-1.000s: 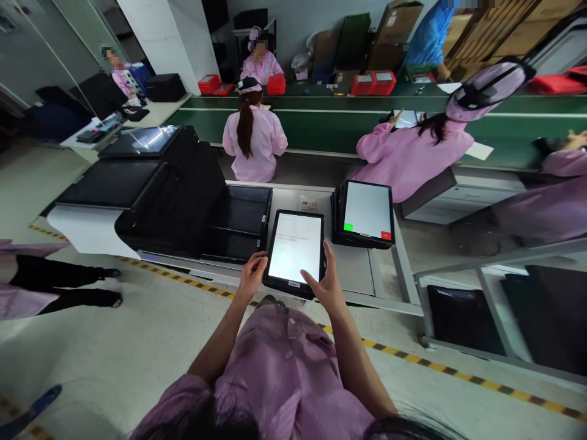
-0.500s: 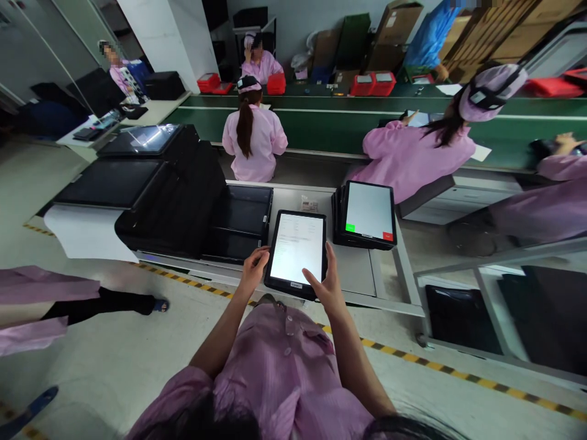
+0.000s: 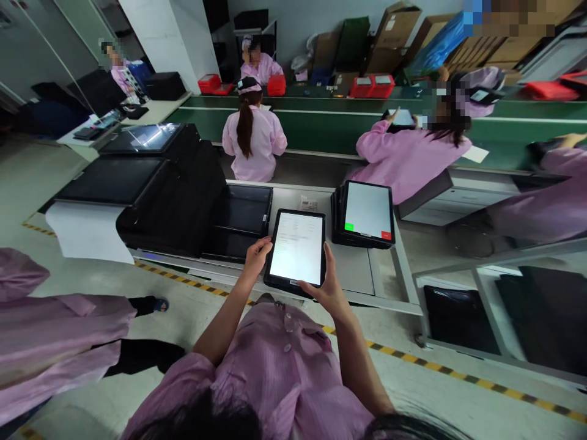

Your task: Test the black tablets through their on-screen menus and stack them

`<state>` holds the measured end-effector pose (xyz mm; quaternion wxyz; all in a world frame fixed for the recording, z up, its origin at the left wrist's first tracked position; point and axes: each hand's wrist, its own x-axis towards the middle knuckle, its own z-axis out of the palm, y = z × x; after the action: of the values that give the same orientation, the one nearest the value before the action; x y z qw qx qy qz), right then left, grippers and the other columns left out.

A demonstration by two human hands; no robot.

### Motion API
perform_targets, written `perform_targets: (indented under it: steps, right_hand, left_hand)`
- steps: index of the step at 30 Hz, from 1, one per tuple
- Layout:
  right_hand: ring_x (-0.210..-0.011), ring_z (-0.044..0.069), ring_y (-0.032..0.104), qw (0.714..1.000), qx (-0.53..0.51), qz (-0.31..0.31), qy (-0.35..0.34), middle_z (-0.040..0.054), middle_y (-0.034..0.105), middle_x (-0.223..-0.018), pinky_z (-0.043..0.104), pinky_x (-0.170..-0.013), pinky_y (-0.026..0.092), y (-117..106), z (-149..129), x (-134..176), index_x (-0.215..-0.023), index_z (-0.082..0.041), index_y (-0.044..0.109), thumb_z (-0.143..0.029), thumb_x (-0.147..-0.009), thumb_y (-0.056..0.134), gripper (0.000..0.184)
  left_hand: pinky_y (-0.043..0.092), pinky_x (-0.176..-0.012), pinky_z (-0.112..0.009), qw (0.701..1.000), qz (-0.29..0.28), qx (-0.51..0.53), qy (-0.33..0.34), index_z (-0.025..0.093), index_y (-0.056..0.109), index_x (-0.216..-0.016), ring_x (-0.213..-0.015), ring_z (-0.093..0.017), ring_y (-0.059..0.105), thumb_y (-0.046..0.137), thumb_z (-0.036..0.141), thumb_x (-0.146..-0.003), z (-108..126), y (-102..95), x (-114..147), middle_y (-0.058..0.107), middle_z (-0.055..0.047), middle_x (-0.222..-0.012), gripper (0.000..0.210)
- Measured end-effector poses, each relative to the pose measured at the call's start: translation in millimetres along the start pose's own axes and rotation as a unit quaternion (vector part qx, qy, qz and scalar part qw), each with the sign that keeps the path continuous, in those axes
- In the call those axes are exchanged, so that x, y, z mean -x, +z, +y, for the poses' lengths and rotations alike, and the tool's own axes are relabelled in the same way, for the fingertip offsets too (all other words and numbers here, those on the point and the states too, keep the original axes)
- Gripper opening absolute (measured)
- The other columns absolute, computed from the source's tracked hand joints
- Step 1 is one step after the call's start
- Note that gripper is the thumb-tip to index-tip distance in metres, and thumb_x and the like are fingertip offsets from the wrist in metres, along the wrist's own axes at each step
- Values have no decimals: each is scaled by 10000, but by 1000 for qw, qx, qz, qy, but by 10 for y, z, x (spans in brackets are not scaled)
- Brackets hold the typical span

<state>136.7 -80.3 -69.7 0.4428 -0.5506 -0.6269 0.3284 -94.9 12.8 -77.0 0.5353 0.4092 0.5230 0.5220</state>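
1. Tablet (image 3: 297,247): black border, bright white screen, faint lines of text.
2. My left hand (image 3: 255,258) and right hand (image 3: 331,287) grip its opposite sides.
3. It's before me, at the worktop's (image 3: 353,270) near edge.

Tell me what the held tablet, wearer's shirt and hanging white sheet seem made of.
Tablet: probably smooth glass with plastic-like edging; flat, brightly lit face.
Shirt: likely matte woven cloth, softly creased.
White sheet: matte, paper or thin plastic; it drapes loosely.
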Motion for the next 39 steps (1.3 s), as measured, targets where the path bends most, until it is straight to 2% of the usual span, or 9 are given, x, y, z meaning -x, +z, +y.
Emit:
perform_targets:
  steps: [3, 10, 17, 20, 25, 31, 39]
  right_hand:
    - [-1713, 402, 124, 1000, 10, -5, -13, 129, 135, -1844, 673, -1374, 192, -1, -1, 1, -1767, -308, 42, -586, -915, 811, 1181]
    - [-1678, 378, 262, 998, 31, 57, -17, 137, 274, -1794, 655, -1361, 269, 99, 19, -72, -1752, -312, 153, -517, -998, 710, 959]
    - [-1684, 373, 246, 997, 29, 64, -17, 135, 283, -1793, 664, -1359, 266, 120, 45, -94, -1752, -302, 164, -546, -996, 709, 963]
    - [-1680, 370, 265, 998, -6, 64, 7, 124, 281, -1801, 648, -1362, 274, 102, 9, -77, -1752, -311, 165, -562, -975, 747, 1003]
    - [-1670, 353, 304, 994, -78, 66, 41, 103, 298, -1805, 629, -1360, 296, 86, -26, -43, -1747, -327, 196, -563, -996, 721, 947]
    - [-1680, 363, 274, 994, -61, 75, 52, 103, 297, -1806, 657, -1358, 273, 98, -21, -31, -1736, -328, 247, -569, -986, 728, 924]
    - [-1687, 335, 268, 996, -44, 71, 35, 97, 286, -1808, 620, -1371, 272, 102, -48, -22, -1740, -332, 228, -523, -1018, 701, 884]
  left_hand:
    - [488, -1205, -486, 1000, -2, -10, 5, 227, 871, -1008, -1273, -315, 723, 790, 368, -849, -9, 2, 6, 829, -83, -1252, 227]
    - [475, -1213, -469, 1000, 9, -16, 7, 234, 864, -1059, -1313, -314, 702, 795, 362, -861, -20, 10, 28, 811, -84, -1303, 245]
    - [490, -1179, -440, 999, 6, -42, -4, 219, 840, -1119, -1289, -301, 704, 791, 378, -877, -18, 10, 31, 801, -92, -1319, 294]
    - [515, -1140, -425, 998, 4, -54, -15, 208, 819, -1172, -1256, -301, 715, 797, 385, -879, -15, 18, 34, 803, -103, -1301, 342]
    - [539, -1107, -428, 997, 12, -70, -13, 208, 814, -1178, -1203, -304, 732, 826, 376, -853, -59, 18, 10, 814, -109, -1244, 366]
    - [530, -1130, -438, 995, 19, -96, -2, 202, 822, -1154, -1224, -310, 724, 855, 318, -814, -26, 21, -1, 812, -114, -1264, 361]
    - [502, -1152, -429, 997, 5, -71, -20, 214, 815, -1171, -1274, -307, 706, 792, 393, -881, 39, 15, 65, 799, -98, -1304, 342]
